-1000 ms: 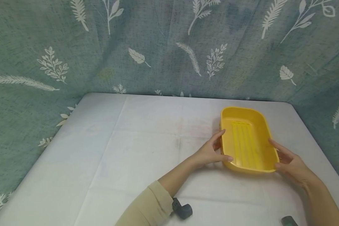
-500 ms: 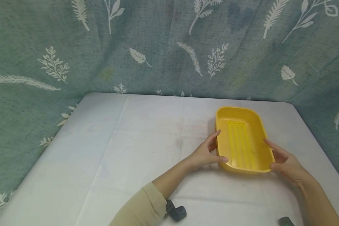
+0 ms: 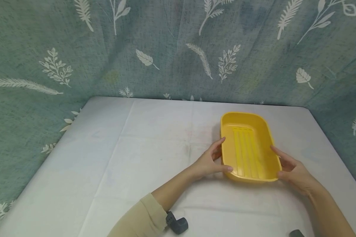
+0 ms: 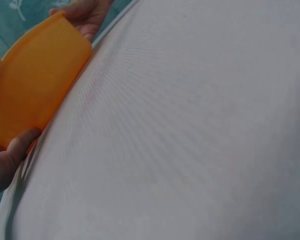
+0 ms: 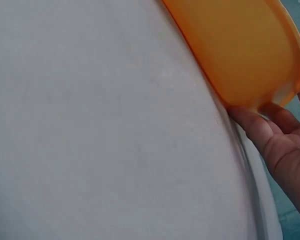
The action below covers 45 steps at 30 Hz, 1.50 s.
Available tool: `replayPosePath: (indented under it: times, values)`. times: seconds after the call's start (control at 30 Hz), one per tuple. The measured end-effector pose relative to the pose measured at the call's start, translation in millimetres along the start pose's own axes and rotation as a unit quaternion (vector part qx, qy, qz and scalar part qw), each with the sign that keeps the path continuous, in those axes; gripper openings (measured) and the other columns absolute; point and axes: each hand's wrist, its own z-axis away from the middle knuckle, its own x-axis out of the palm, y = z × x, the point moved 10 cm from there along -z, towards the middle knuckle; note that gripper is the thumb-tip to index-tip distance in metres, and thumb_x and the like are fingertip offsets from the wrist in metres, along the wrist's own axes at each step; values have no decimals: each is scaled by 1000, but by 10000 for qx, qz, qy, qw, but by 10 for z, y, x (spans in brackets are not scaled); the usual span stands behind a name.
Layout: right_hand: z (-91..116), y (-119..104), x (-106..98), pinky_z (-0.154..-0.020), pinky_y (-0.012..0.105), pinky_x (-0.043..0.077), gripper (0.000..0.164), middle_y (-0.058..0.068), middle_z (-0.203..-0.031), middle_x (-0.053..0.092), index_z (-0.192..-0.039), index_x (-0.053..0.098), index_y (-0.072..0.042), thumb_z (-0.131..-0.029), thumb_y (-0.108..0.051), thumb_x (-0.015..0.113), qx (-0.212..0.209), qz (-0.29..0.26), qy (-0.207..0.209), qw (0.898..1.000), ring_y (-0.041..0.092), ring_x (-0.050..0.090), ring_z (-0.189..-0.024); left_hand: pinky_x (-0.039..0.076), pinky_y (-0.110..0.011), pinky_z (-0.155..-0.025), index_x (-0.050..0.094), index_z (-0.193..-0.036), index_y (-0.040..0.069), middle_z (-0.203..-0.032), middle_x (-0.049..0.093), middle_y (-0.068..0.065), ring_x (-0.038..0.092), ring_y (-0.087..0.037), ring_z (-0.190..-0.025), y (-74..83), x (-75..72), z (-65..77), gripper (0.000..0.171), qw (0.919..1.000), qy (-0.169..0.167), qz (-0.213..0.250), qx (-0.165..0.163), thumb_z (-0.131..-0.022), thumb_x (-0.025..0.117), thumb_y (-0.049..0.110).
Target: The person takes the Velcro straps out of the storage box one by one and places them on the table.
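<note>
Both hands hold a yellow plastic tray, a deep, rounded rectangle with raised ribs along its bare floor. The left hand grips the near left side, its thumb over the rim and its fingers along the outer wall. Opposite it, the right hand grips the near right side, thumb at the corner and a fingertip at the rim. In the left wrist view, the tray's outer wall looks orange, close over the table. Fingers of the right hand reach low on the wall in the right wrist view.
A white cloth covers the table, with creases running across it. Behind stands a green leaf-patterned curtain. A dark device sits at the left cuff, and another dark piece shows near the right forearm.
The tray has slid left across the table, with both hands moving along with it. Their hold on its sides looks the same.
</note>
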Motion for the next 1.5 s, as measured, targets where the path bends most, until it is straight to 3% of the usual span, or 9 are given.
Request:
replayPosePath:
  times: [0.2, 0.4, 0.67, 0.97, 1.1, 1.33, 1.5]
  values:
    - [-40, -12, 82, -84, 14, 48, 80, 5, -157, 19, -151, 26, -21, -85, 2, 65, 43, -38, 36, 10000, -13, 48, -111, 31, -33, -110, 19, -151, 30, -156, 20, 1, 29, -20, -140, 8, -66, 80, 97, 9999, 2, 121, 29, -77, 78, 10]
    - [-75, -18, 153, -86, 16, 49, 77, -3, -155, 25, -150, 27, -20, -86, -3, 67, 50, -168, -7, 9998, -10, 49, -113, 29, -34, -112, 18, -152, 27, -156, 21, -1, 29, -21, -141, 15, -126, 136, 97, 9998, -13, 103, 150, -77, 78, 8]
    - [-106, -46, 267, -85, 18, 50, 76, 24, -154, 16, -149, 30, -20, -86, -8, 69, 155, -118, -35, 9998, -8, 52, -110, 29, -35, -112, 18, -152, 28, -156, 22, -1, 30, -21, -140, 0, -214, 249, 100, 9999, 29, 30, 165, -75, 80, 11]
    - [-142, -110, 422, -86, 18, 49, 77, 3, -151, 30, -148, 34, -15, -82, -7, 73, -3, -357, -36, 9994, -7, 52, -111, 30, -37, -111, 17, -152, 26, -157, 18, -3, 28, -24, -141, 9, -331, 371, 101, 9997, -88, 127, 181, -75, 80, 8]
    - [-159, -130, 471, -87, 17, 48, 77, 6, -152, 30, -147, 34, -13, -81, -6, 73, -59, -290, -21, 9996, -9, 51, -112, 31, -38, -110, 17, -152, 26, -157, 18, -4, 28, -25, -141, 13, -377, 432, 101, 9998, -61, 102, 132, -75, 80, 10]
    - [-186, -195, 602, -85, 20, 51, 75, -19, -133, 45, -146, 37, -11, -80, -2, 73, -299, -545, -134, 9980, -3, 55, -111, 32, -42, -109, 16, -152, 26, -157, 18, -6, 29, -26, -140, -5, -460, 537, 101, 9998, -35, 135, 111, -76, 79, 9]
    - [-197, -242, 682, -83, 20, 51, 75, -22, -130, 48, -144, 40, -11, -79, 1, 73, -474, -521, -134, 9974, -2, 56, -110, 34, -41, -108, 15, -152, 27, -156, 19, -5, 29, -26, -140, -17, -519, 594, 102, 9999, -106, 86, 88, -75, 80, 12]
